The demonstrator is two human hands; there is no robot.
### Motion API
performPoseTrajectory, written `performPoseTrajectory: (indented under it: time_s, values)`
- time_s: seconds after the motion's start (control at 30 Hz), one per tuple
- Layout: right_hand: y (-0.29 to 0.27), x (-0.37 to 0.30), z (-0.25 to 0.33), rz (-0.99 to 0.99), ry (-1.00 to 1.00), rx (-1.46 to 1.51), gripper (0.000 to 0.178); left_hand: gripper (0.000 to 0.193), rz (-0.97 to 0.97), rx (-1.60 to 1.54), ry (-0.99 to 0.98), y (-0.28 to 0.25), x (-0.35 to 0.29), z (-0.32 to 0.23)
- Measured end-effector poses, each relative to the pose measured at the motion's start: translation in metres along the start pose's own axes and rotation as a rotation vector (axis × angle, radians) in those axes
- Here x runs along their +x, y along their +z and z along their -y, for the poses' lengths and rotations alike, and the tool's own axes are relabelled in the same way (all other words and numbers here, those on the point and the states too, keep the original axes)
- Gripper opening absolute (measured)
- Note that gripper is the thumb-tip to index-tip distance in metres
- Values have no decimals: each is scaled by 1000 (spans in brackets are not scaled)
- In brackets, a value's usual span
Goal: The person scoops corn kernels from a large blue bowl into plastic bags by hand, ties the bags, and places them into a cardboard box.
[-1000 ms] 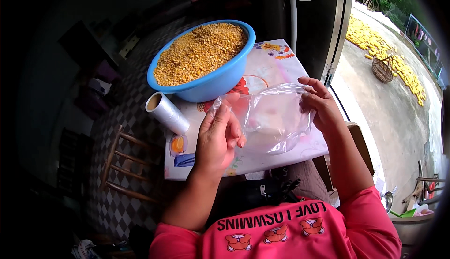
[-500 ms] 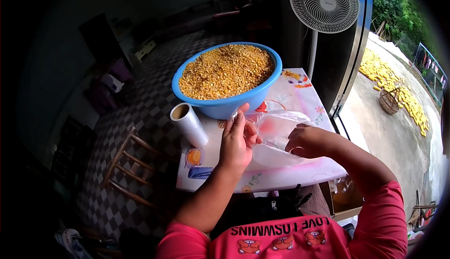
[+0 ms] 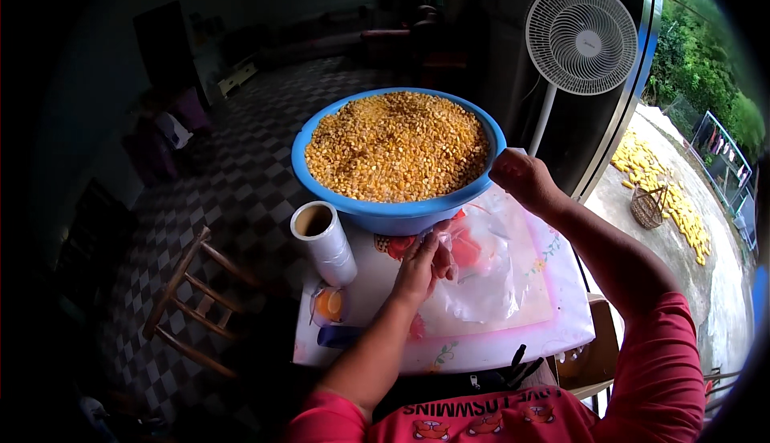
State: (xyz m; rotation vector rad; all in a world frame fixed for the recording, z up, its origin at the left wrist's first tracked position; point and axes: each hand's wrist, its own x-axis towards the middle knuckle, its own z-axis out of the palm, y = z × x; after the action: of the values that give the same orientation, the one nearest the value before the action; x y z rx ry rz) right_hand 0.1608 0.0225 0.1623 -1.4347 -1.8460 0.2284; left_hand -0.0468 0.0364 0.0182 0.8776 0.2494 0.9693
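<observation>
Two hands working: left hand is pinching clear plastic bag, which is sagging over table, just in front of blue basin; basin is holding corn kernels. Right hand is curling at basin's right rim; can't tell whether it's gripping anything.

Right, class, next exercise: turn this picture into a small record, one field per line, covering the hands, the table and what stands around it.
Left hand: gripping the clear bag
Right hand: curled, at the right rim of the tub; contact unclear
Tub: blue, full of corn kernels
Roll: whitish, standing left of the bag
Table: flower-patterned top
Fan: white, beyond the table
Outside: yellow cobs, basket beside them
</observation>
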Motion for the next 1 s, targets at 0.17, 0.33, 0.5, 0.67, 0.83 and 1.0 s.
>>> performPoseTrajectory:
  time_s: [0.17,0.33,0.5,0.67,0.83,1.0]
  values:
    - [24,90,-48,54,162,-286,25,41,68,3,-74,-9,-1,1]
    - [59,150,-67,78,441,-489,37,46,143,10,-111,-4,0,-3]
    - [99,138,-21,356,146,-804,30,46,129,-16,-61,-7,-7,-18]
    - [78,131,-31,289,142,-583,28,42,165,-36,-3,-6,-7,-25]
    - [60,92,4,12,300,412,35,42,147,-25,13,-1,-11,-27]
    - [74,14,57,198,489,1097,31,44,107,-122,5,3,-11,-26]
